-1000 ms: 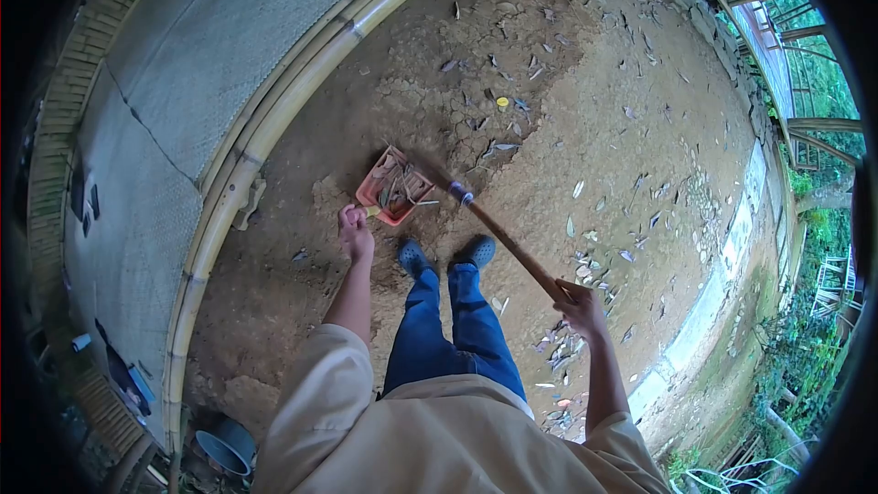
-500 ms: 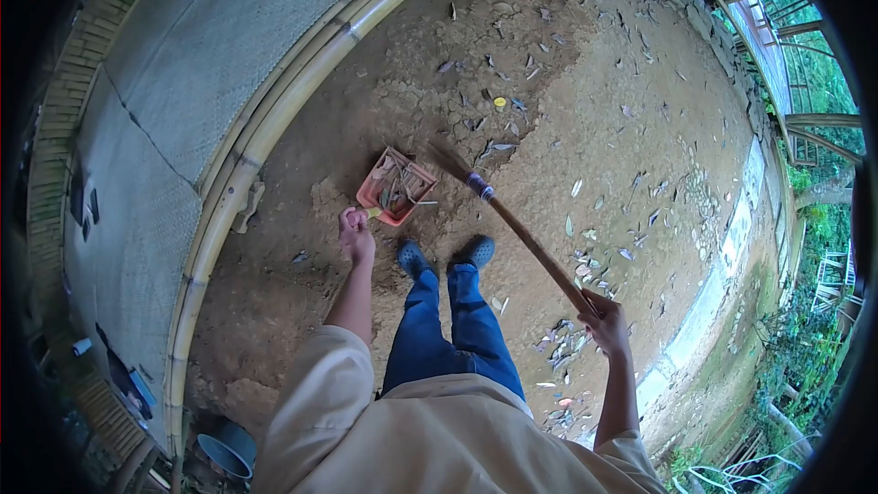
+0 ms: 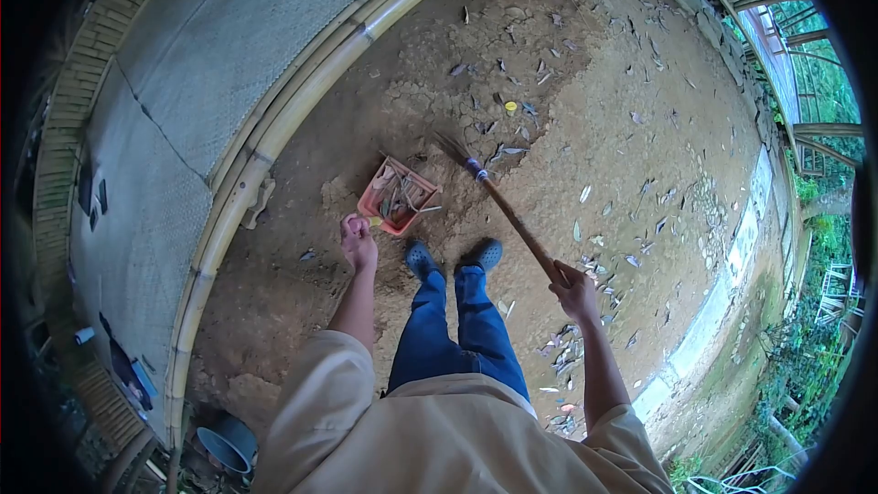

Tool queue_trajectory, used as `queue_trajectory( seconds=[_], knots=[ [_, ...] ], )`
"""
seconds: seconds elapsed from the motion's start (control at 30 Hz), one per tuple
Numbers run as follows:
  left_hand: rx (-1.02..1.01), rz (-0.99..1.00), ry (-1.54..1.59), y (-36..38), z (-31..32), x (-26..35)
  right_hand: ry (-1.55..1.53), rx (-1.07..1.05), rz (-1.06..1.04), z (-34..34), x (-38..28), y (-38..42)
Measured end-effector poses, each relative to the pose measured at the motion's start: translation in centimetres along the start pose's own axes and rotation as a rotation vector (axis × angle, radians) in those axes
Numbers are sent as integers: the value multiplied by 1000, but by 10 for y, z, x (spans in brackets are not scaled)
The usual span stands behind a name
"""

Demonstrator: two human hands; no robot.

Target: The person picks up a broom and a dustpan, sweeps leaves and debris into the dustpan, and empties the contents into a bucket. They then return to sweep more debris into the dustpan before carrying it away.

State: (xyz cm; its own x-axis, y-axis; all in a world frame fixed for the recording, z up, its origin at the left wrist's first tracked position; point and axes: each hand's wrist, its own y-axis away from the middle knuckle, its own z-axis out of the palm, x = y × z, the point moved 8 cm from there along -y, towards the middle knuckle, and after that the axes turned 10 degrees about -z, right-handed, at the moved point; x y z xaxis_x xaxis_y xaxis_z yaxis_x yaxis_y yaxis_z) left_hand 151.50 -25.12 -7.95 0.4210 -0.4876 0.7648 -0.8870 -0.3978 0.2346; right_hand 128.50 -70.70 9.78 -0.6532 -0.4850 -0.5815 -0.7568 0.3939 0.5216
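Observation:
My left hand (image 3: 358, 240) is closed round the yellowish handle of an orange dustpan (image 3: 395, 228), held low in front of my feet. Dry leaves and twigs (image 3: 400, 197) lie inside the pan, and a few stick out over its right rim. In my right hand (image 3: 574, 291) is the long wooden stick of a broom (image 3: 517, 224), gripped near its top end. The broom slants up and left, its dark bristles (image 3: 451, 148) close to the pan's upper right side, over the dirt.
Scattered dry leaves (image 3: 562, 348) lie on the bare earth at right, and a yellow lid-like thing (image 3: 510, 108) lies ahead. Along the left runs a bamboo-edged platform (image 3: 240, 185) covered with woven matting. A grey bucket (image 3: 227, 444) stands at lower left. A pale concrete strip (image 3: 700, 320) borders the right.
My right hand has moved left and slightly up with the broom, its bristles shifting a little beside the dustpan. The whole view has shifted slightly; my left hand still grips the dustpan.

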Motion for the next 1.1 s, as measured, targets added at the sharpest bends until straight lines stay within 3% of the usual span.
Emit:
queue_trajectory(
  seconds=[0.17,0.27,0.37,0.43,0.63,0.77,1.1],
  knots=[
    [-28,-35,132,-4,3,-13,52,-156,40,-29,-31,32],
    [-24,-27,109,-6,3,-20,-95,-213,99,-37,17,61],
    [-38,-49,135,2,-8,-6,-119,-211,151,-52,-5,90],
    [-34,-10,206,3,-9,-4,-146,-185,127,-57,-6,98],
    [-38,-56,43,17,-16,25,-227,-86,100,-63,5,102],
    [-83,-40,225,6,7,2,-352,46,133,-62,15,103],
    [-168,-4,325,3,50,41,-461,230,197,-65,42,111]
  ],
)
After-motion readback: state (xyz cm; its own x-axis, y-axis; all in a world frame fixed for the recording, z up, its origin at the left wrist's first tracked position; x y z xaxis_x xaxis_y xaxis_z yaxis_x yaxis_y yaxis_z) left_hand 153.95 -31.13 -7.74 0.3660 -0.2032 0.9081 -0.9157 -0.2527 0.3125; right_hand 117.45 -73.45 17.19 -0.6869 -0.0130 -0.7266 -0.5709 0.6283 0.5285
